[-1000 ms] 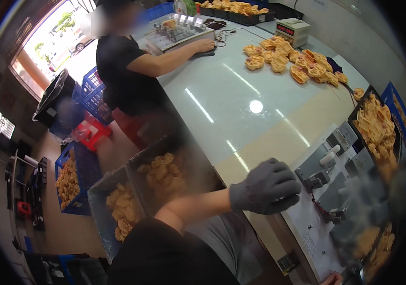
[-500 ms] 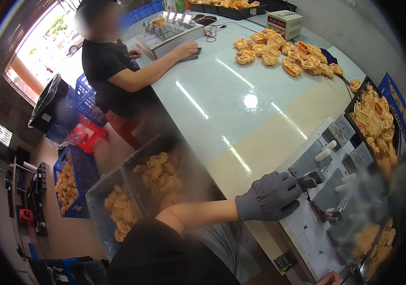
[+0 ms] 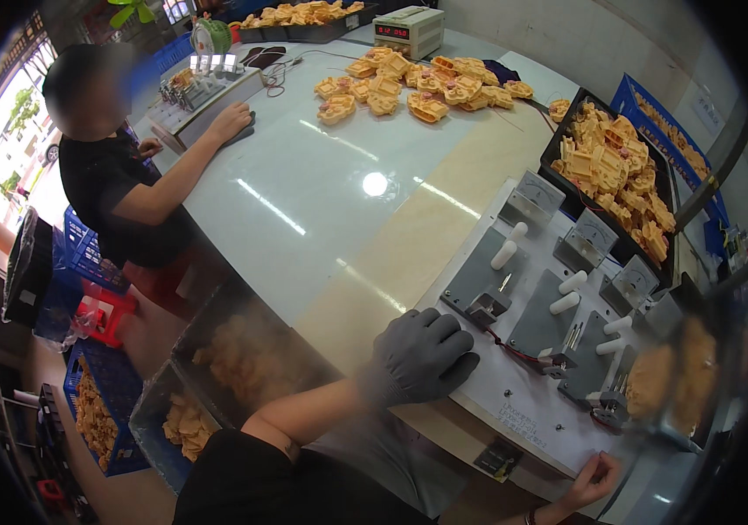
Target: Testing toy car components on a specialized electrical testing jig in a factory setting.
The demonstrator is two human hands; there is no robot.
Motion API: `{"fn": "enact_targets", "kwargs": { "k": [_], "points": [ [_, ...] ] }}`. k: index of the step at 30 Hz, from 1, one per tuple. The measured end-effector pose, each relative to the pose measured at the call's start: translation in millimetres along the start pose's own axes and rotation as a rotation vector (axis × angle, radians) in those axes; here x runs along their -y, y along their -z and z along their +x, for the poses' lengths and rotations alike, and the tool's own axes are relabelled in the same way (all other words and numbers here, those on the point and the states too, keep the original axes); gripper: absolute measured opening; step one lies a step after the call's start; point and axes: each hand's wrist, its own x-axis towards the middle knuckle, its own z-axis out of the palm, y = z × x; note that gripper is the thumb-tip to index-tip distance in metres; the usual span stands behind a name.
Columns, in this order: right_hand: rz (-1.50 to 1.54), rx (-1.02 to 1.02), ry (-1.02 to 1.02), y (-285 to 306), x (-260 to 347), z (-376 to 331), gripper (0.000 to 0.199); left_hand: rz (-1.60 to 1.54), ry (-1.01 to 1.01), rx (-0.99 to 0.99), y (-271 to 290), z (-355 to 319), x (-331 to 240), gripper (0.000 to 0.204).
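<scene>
My left hand (image 3: 426, 357), in a grey knit glove, hovers at or rests on the near left edge of a white test board (image 3: 523, 398); its fingers are loosely bent and slightly apart, with nothing visible in them. At the board's near right corner is my bare right hand (image 3: 595, 481), fingers curled together; anything inside them is hidden. On the board stand grey metal plates (image 3: 544, 321) with white-handled clamps (image 3: 503, 255), probe blocks (image 3: 488, 308) with red and black wires, and several analog meters (image 3: 593, 234). No part lies on the nearest plate to my left hand.
Behind the board, a black tray (image 3: 619, 179) holds heaped yellow plastic housings. More yellow housings (image 3: 383, 92) lie on the far table near a power supply (image 3: 409, 31). Bins of yellow parts (image 3: 186, 426) stand at lower left. A co-worker (image 3: 120, 184) sits across the table.
The view has swung right, bringing the board and my right hand further into sight. My left hand has drawn back from the probe block to the board's edge.
</scene>
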Motion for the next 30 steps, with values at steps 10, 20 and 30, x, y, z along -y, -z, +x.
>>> {"fn": "enact_targets", "kwargs": {
  "k": [10, 20, 30],
  "points": [
    [0.034, -0.005, -0.005, -0.3, 1.2, 0.8, 0.008, 0.033, -0.001, 0.021, -3.0, -1.1, 0.4, 0.016],
    [0.059, 0.015, -0.061, 1.8, 5.2, 0.0, 0.009, 0.033, -0.022, -0.034, -3.2, -1.9, 1.2, 0.015],
    [0.24, 0.137, -0.17, 11.5, 21.0, 9.5, 0.011, 0.065, -0.029, -0.056, -4.1, -1.9, -0.2, 0.016]
  ]
}}
